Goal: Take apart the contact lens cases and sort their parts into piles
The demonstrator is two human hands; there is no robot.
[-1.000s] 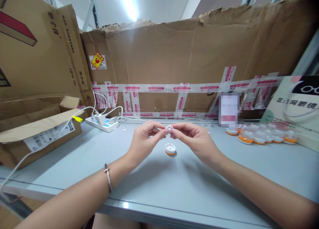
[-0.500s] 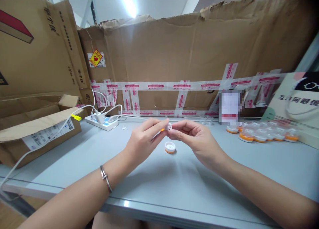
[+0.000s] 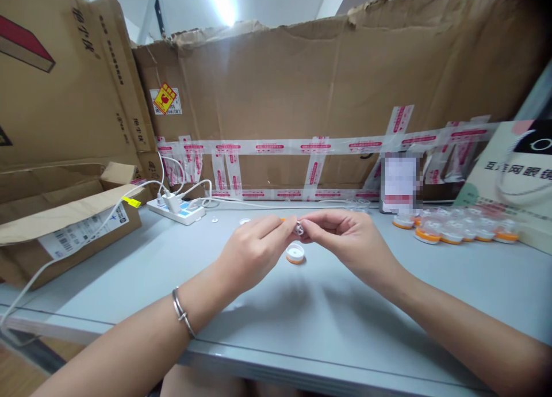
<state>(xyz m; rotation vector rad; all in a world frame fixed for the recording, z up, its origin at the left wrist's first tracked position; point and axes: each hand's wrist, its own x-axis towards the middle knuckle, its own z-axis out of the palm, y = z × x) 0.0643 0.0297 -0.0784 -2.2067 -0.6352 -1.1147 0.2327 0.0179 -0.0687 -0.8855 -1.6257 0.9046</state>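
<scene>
My left hand (image 3: pixel 254 250) and my right hand (image 3: pixel 345 239) meet above the grey table (image 3: pixel 276 316), fingertips pinched together on a tiny white round piece (image 3: pixel 298 228). An orange bit shows behind my left fingertips; I cannot make out what it is. Just below the hands, a small orange-and-white cap (image 3: pixel 295 253) lies on the table, mouth up. A metal bangle (image 3: pixel 181 312) sits on my left wrist.
Several orange-and-white caps (image 3: pixel 452 231) are grouped at the right, beside a printed paper bag (image 3: pixel 509 178). A white power strip (image 3: pixel 176 209) with plugs and cables lies at the back left. An open cardboard box (image 3: pixel 64 224) stands left. A taped cardboard wall (image 3: pixel 302 109) closes the back.
Both hands have dropped slightly closer to the table and the cap. The white piece has been turned between the fingertips, and the pinch has tightened.
</scene>
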